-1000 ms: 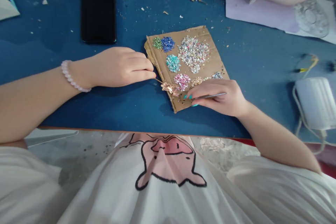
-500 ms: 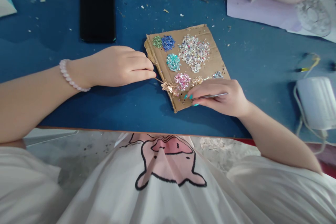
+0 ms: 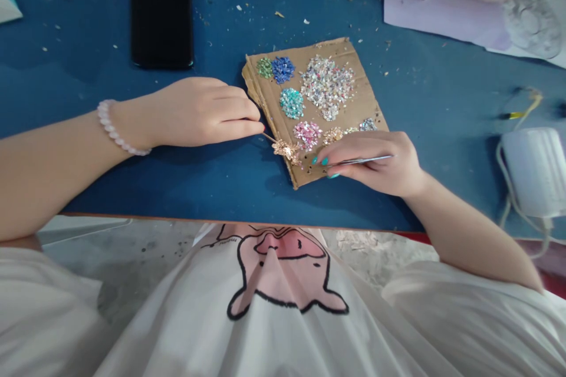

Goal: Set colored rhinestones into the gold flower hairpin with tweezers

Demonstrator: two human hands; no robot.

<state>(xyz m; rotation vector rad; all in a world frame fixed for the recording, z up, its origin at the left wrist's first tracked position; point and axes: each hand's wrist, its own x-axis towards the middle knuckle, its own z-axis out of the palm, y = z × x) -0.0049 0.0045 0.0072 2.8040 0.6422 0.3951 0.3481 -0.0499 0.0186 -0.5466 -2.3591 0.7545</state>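
Your right hand (image 3: 384,162) and its tweezers (image 3: 367,159) have eased slightly toward 3 o'clock, away from the gold flower sprig (image 3: 286,151). Your left fingertips pinch the sprig's stem; its long axis runs 10 to 4 o'clock, flower end at 4, over the cardboard's (image 3: 366,97) lower-left edge. Your right grip pinches the tweezers, tips toward 9.

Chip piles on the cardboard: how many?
8 visible: green and blue, far left; turquoise nearer; big silvery, far right; then pink, orange, pale, grey left to right. The right hand may hide more.
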